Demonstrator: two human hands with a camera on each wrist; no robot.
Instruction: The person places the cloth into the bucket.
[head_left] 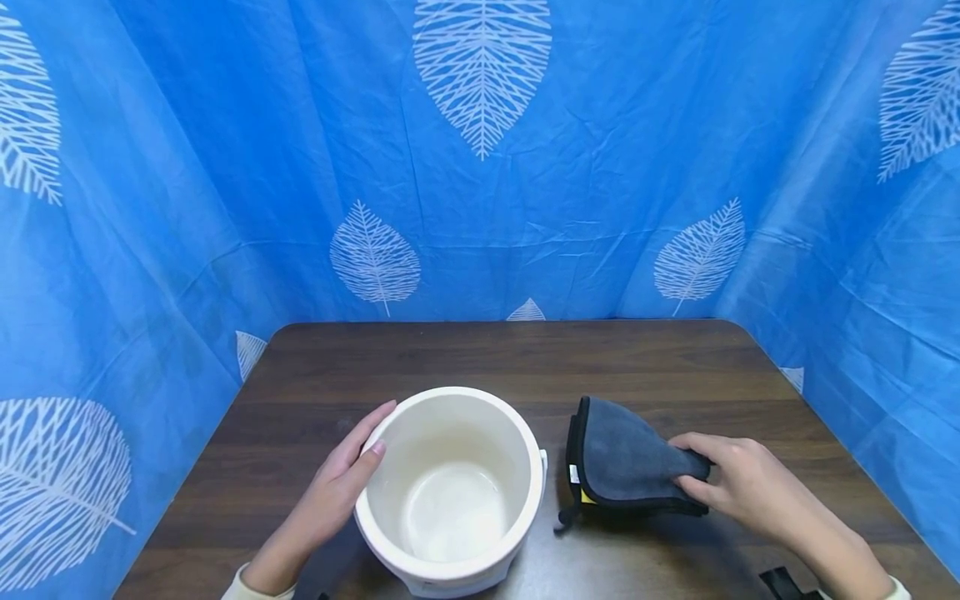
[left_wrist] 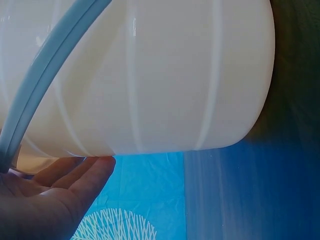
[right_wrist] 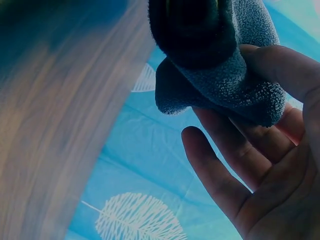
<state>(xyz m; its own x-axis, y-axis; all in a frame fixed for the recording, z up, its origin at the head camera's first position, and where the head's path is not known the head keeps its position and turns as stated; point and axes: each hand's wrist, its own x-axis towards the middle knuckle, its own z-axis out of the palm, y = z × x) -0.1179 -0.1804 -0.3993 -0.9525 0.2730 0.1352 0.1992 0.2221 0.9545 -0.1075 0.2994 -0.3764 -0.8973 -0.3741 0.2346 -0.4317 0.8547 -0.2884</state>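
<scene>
A white bucket (head_left: 450,492) stands upright on the table, and its inside shows nothing but its pale bottom. My left hand (head_left: 341,475) rests against the left of the rim, thumb tip at the edge. Seen from the left wrist, the fairly straight fingers (left_wrist: 92,175) touch the bucket's side near its light grey-blue handle (left_wrist: 47,70). To the right of the bucket, my right hand (head_left: 742,479) pinches one end of a folded dark grey cloth (head_left: 626,454) with black edging. From the right wrist, the thumb (right_wrist: 285,65) lies on one side of its fuzzy fabric, several fingers on the other.
The dark wooden table (head_left: 330,358) has rounded far corners. Blue curtain (head_left: 525,208) with white leaf prints surrounds it at the back and both sides. A short dark cord end (head_left: 566,518) sticks out beside the cloth's lower left corner.
</scene>
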